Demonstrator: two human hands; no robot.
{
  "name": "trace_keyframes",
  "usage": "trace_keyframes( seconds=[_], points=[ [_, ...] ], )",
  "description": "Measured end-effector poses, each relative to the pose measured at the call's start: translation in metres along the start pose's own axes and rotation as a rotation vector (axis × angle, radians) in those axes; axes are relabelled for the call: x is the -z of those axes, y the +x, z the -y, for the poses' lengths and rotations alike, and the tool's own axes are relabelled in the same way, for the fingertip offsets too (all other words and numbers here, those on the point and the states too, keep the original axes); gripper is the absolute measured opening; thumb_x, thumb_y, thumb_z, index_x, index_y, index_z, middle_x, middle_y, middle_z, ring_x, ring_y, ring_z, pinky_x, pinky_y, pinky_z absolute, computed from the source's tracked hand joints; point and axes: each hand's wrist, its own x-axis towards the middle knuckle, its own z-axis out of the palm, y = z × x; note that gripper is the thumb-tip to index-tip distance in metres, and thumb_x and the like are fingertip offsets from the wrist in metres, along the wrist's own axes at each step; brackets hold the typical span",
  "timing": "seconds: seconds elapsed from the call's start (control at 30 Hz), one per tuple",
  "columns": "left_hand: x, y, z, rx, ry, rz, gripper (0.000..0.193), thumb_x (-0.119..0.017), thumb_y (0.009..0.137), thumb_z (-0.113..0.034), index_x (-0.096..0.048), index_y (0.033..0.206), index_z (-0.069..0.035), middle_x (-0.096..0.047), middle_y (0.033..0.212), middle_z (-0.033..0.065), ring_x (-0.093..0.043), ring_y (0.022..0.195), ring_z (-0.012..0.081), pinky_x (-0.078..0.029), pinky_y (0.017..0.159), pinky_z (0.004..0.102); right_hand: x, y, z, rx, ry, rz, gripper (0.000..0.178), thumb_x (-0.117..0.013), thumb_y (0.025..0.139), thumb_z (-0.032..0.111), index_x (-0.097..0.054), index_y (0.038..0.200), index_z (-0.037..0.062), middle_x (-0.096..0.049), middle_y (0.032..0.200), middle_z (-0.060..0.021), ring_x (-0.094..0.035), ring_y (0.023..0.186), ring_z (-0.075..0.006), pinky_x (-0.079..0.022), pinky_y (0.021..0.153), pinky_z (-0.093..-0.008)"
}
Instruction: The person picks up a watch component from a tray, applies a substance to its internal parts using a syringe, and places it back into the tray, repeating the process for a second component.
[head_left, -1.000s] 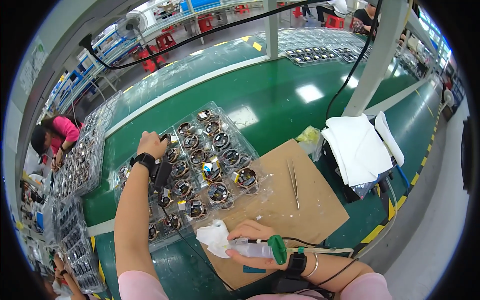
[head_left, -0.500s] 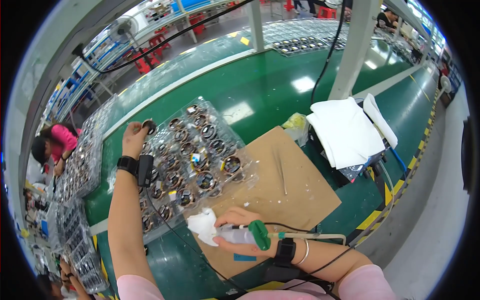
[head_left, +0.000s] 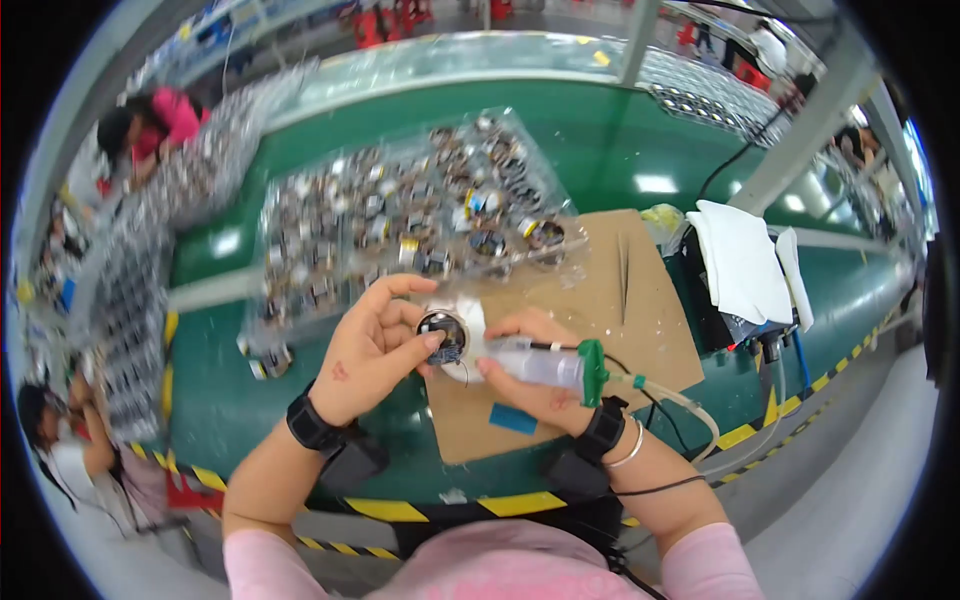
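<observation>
Pinching a round part [head_left: 446, 338] with left fingers [head_left: 403, 287]. Gripping a syringe [head_left: 548, 367] with right fingers [head_left: 530, 323], pointing left, with long axis crosswise.

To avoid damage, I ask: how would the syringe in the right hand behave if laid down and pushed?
The syringe would probably roll, its barrel being round, though the broad green cap might stop it. The attached tube would likely tug it.

Round device [head_left: 446, 335] in left grip [head_left: 368, 352]
</observation>
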Motion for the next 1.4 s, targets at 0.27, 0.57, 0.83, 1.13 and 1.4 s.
trace_keyframes(
  seconds=[0.27,0.57,0.83,1.13,1.4],
  points=[
    [0.007,-0.027,0.057,0.1,-0.169,0.1,0.022,-0.062,0.088,-0.001,-0.055,0.108,0.003,-0.064,0.092,0.0049,-0.06,0.079,0.0066,-0.049,0.069,0.0225,0.0,-0.007,0.0,-0.077,-0.121,0.048,0.025,-0.073,0.079,0.014,-0.061,0.098,0.0036,-0.06,0.089,-0.0055,-0.059,0.082,-0.015,-0.048,0.073,-0.0271],
    [0.013,-0.024,0.079,0.063,-0.241,0.159,0.018,-0.06,0.09,-0.003,-0.055,0.107,0.0,-0.064,0.092,0.0033,-0.059,0.076,0.0053,-0.048,0.062,0.0204,0.012,-0.02,-0.008,-0.266,-0.077,0.071,0.04,-0.072,0.083,0.025,-0.053,0.11,0.0033,-0.057,0.09,-0.0048,-0.057,0.07,-0.0108,-0.046,0.063,-0.0224],
    [0.02,-0.023,0.069,0.163,-0.332,0.17,0.016,-0.058,0.093,-0.008,-0.056,0.106,0.0,-0.066,0.093,0.0045,-0.059,0.076,0.0048,-0.047,0.058,0.0196,0.015,-0.018,-0.011,-0.219,-0.114,0.122,0.043,-0.07,0.083,0.029,-0.05,0.11,0.0027,-0.054,0.093,-0.0054,-0.054,0.067,-0.0104,-0.045,0.061,-0.022],
    [0.016,-0.026,0.072,0.124,-0.247,0.221,0.015,-0.056,0.093,-0.007,-0.057,0.106,0.0,-0.067,0.093,0.0064,-0.061,0.076,0.0057,-0.047,0.058,0.0194,0.007,-0.014,0.005,-0.335,0.03,0.007,0.03,-0.073,0.075,0.015,-0.06,0.1,0.0036,-0.057,0.098,-0.0077,-0.05,0.084,-0.0168,-0.041,0.077,-0.0273],
    [0.016,-0.025,0.06,0.207,-0.357,0.212,0.015,-0.053,0.095,-0.008,-0.055,0.108,-0.002,-0.065,0.092,0.005,-0.061,0.073,0.0063,-0.047,0.06,0.0181,0.014,-0.012,0.006,-0.34,0.217,-0.062,0.026,-0.072,0.077,0.014,-0.059,0.097,0.0034,-0.057,0.097,-0.0074,-0.05,0.084,-0.0144,-0.041,0.076,-0.0273]
  ],
)
